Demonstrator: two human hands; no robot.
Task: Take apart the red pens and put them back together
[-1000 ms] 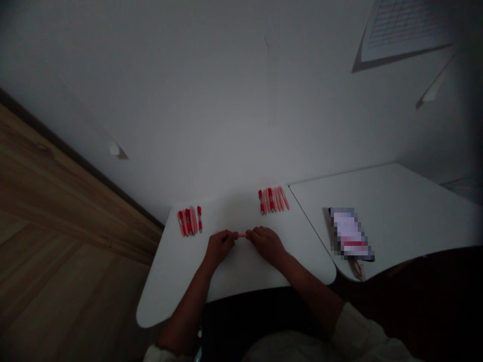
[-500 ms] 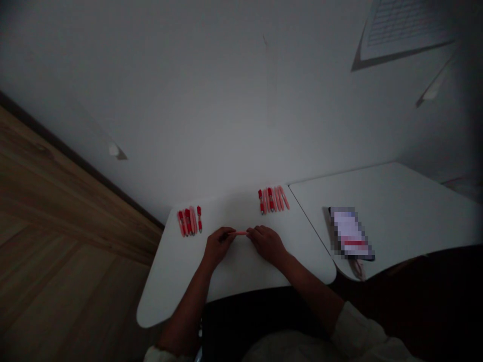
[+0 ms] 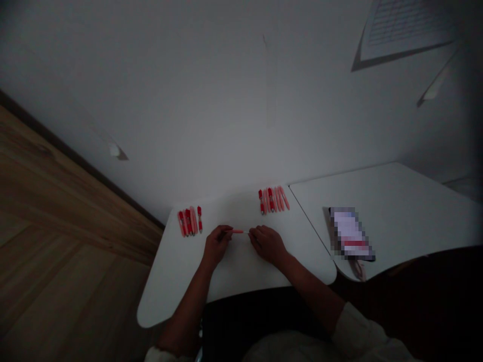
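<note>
A grey wall (image 3: 188,100) fills the upper frame; a white surface (image 3: 241,269) occupies the lower centre. I monitor one pink pen (image 3: 237,231), positioned crosswise between the hands at lower centre. Left hand (image 3: 216,245): fingers clamped on the pen's left end. Right hand (image 3: 269,244): fingers together at the pale section on its right end. Change over the last second: the hands have moved apart, and pale material now shows where only pink did. I judge that the pen is being pulled lengthwise; whether the pale section is separating, I cannot tell. Unchanged: the left group of pens (image 3: 189,222), left of centre, and the right group of pens (image 3: 270,200), above the right hand.
</note>
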